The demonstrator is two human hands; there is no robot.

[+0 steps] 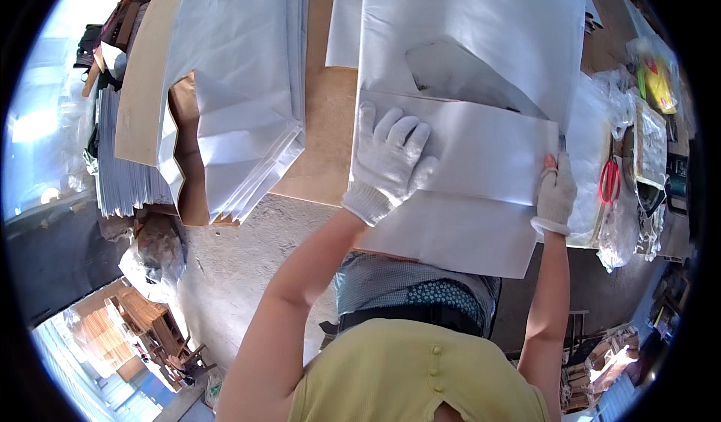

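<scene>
A large white paper sheet [481, 151], folded across its width, lies on a brown board table [327, 121] in front of me. My left hand [390, 159], in a white knit glove, presses flat with spread fingers on the folded flap near its left end. Also gloved, my right hand [556, 193] pinches the right edge of the same flap. The lower part of the sheet hangs over the table's near edge.
A stack of folded white-and-brown paper bags [233, 121] lies on the table at the left. More stacked white sheets [124, 166] sit farther left. Red-handled scissors [608, 181] and clear plastic bags [616, 121] lie at the right. The concrete floor [233, 272] is below.
</scene>
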